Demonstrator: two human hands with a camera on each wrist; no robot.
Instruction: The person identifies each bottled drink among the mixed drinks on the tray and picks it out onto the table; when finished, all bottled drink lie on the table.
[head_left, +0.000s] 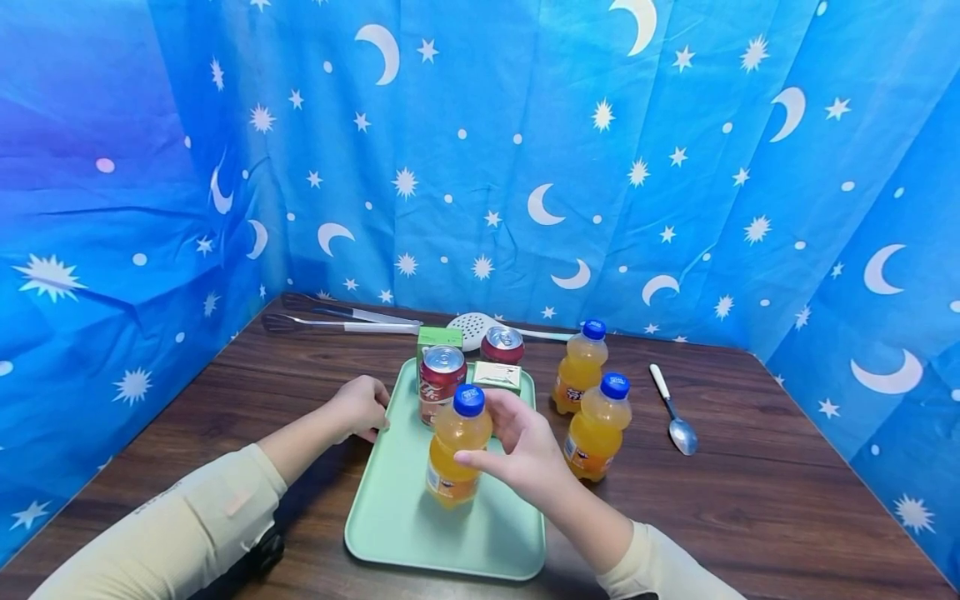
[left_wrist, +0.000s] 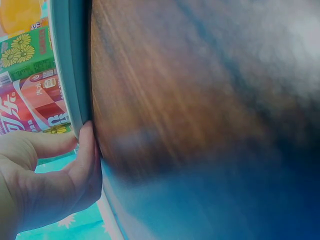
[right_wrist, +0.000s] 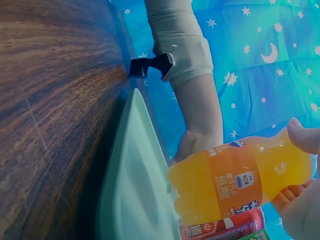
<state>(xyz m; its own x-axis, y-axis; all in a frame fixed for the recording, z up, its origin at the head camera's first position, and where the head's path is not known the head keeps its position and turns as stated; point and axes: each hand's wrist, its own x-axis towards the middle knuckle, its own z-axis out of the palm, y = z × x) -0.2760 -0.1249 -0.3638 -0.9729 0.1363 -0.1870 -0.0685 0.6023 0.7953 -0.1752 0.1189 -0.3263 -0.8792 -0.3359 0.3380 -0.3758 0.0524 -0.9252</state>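
Note:
My right hand (head_left: pixel 528 454) grips an orange soda bottle (head_left: pixel 454 442) with a blue cap by its upper part. The bottle is over the green tray (head_left: pixel 420 533); whether its base touches the tray I cannot tell. At the tray's left rim, my left hand (head_left: pixel 360 408) pinches the edge between thumb and fingers, as the left wrist view shows. Toward the tray's far end stand a red soda can (head_left: pixel 442 392), a second red can (head_left: pixel 502 346) and two green drink cartons (head_left: pixel 440 336) with daisies on them, partly hidden by one another.
Two more orange soda bottles (head_left: pixel 597 429) stand on the wooden table right of the tray. Farther right lies a spoon (head_left: pixel 672 412) with a white handle. Behind the tray lie a white skimmer (head_left: pixel 472 329) and dark-headed utensils (head_left: pixel 341 326). A blue star-patterned cloth (head_left: pixel 465 183) encloses the table.

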